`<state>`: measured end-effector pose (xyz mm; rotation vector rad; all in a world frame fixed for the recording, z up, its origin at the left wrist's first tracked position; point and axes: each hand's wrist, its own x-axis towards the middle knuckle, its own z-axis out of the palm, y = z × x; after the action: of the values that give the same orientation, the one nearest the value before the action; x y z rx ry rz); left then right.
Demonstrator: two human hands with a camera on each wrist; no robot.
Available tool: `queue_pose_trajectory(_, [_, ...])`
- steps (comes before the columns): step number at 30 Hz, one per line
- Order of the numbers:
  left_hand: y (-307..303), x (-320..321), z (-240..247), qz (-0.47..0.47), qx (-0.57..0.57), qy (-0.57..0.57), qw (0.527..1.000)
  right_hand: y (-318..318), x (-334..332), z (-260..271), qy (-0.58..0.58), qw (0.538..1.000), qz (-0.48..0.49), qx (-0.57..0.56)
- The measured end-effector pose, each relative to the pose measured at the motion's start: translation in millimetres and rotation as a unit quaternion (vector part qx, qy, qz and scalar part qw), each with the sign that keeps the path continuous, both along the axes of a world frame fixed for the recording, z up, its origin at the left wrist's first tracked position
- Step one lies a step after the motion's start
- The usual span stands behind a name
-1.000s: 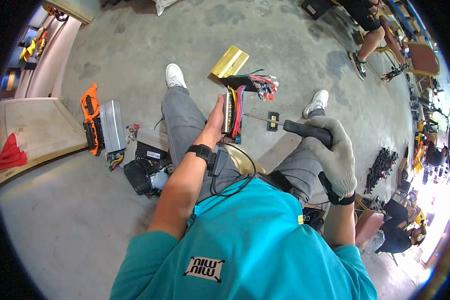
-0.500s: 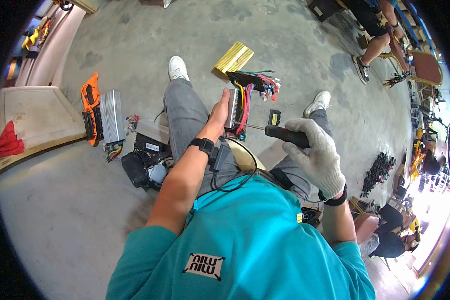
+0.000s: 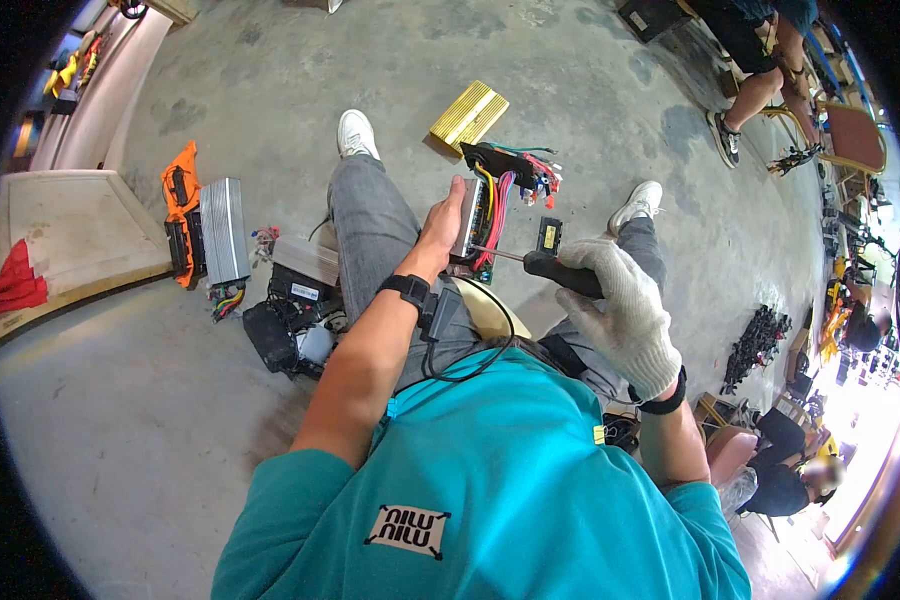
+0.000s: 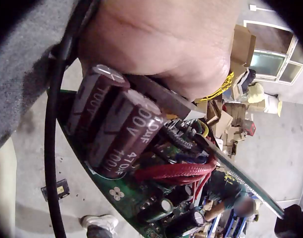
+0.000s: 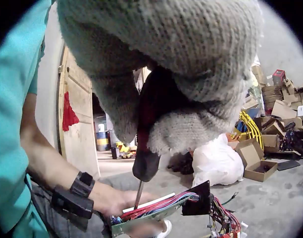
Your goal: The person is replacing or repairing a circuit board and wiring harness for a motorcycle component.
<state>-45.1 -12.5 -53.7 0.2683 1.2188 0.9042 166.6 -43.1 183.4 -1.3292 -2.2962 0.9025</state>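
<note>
My bare left hand (image 3: pixel 442 232) grips a circuit board assembly by its metal side. In the left wrist view the green board (image 4: pixel 117 191) carries large capacitors (image 4: pixel 124 134) and thick red wires (image 4: pixel 176 172). My gloved right hand (image 3: pixel 625 310) holds a black-handled screwdriver (image 3: pixel 562 272), its fingers curled round the handle. The shaft (image 4: pixel 245 184) reaches in among the parts beside the metal bar; its very tip is hidden. Red, yellow and pink wires (image 3: pixel 500 215) run along the board to a black plate (image 3: pixel 498 164) and loose connectors.
On the floor lie a gold metal case (image 3: pixel 470 117), a small black module (image 3: pixel 548 235), a silver finned case (image 3: pixel 224 230), an orange part (image 3: pixel 181 205) and a black bag (image 3: pixel 273 338). A cable pile (image 3: pixel 756 348) lies right. Another person sits at the upper right.
The right hand and screwdriver have moved left and lower, bringing the shaft onto the lower part of the board. The left hand keeps its grip and has shifted slightly right in the view.
</note>
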Motion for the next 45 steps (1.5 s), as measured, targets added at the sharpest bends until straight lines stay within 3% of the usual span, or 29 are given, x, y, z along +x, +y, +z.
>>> queue_pose_trajectory(26, [-1.4, 0.9, 2.0, -0.005, 0.013, 0.000, 1.000, 2.2, -4.6, -1.5, -0.054, 0.998, 0.037, 0.009])
queue_pose_trajectory(37, [-1.3, -1.9, -17.7, -0.015, 0.008, -0.016, 1.000, -3.7, -13.6, 2.0, -0.134, 0.990, -0.028, -0.017])
queue_pose_trajectory(45, [-2.6, -0.3, -15.4, -0.005, 0.022, -0.041, 0.999, -5.1, -8.3, -3.6, -0.075, 0.997, -0.016, 0.000])
